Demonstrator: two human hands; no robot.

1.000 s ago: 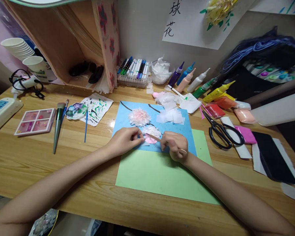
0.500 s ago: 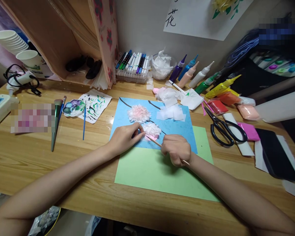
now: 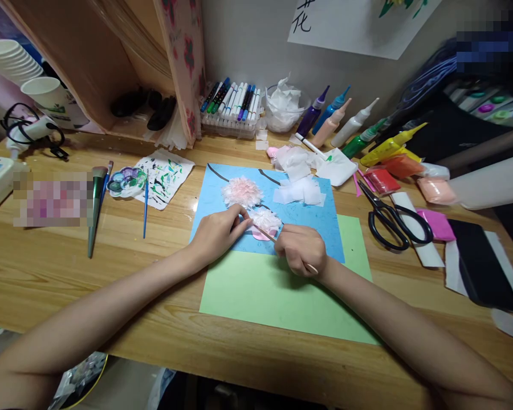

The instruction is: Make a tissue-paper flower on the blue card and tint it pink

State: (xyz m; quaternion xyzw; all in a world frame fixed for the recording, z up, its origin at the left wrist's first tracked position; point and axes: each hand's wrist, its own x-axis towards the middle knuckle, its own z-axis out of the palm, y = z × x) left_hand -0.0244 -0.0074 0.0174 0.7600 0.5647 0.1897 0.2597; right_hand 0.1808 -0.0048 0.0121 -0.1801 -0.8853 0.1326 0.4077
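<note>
My right hand (image 3: pixel 301 249) is closed round a thin wooden stick (image 3: pixel 264 232), whose tip points left to the fingertips of my other hand. Thumb and forefinger of my left hand (image 3: pixel 218 232) are pinched together at that tip; what they hold, if anything, is too small to make out. Just beyond them a half-covered flower of white tissue paper (image 3: pixel 265 217) has a bare pink base (image 3: pixel 264 234) at its lower edge. A fuller pale pink tissue flower (image 3: pixel 241 192) is above it. Both sit on blue paper (image 3: pixel 312 233) with dark painted stems.
Green paper (image 3: pixel 282 302) lies under the blue sheet. Tissue squares (image 3: pixel 300 191) rest on its upper right. To the right are black-handled scissors (image 3: pixel 395 225), clay packets (image 3: pixel 380 180) and a phone (image 3: pixel 483 265). Paint bottles (image 3: pixel 331 126) and markers (image 3: pixel 233 105) line the back; brushes (image 3: pixel 96 213) lie left.
My right hand and the stick have shifted slightly up and left, the tip now at my left fingertips. My left hand stays pinched by the white flower. The view has tilted a little.
</note>
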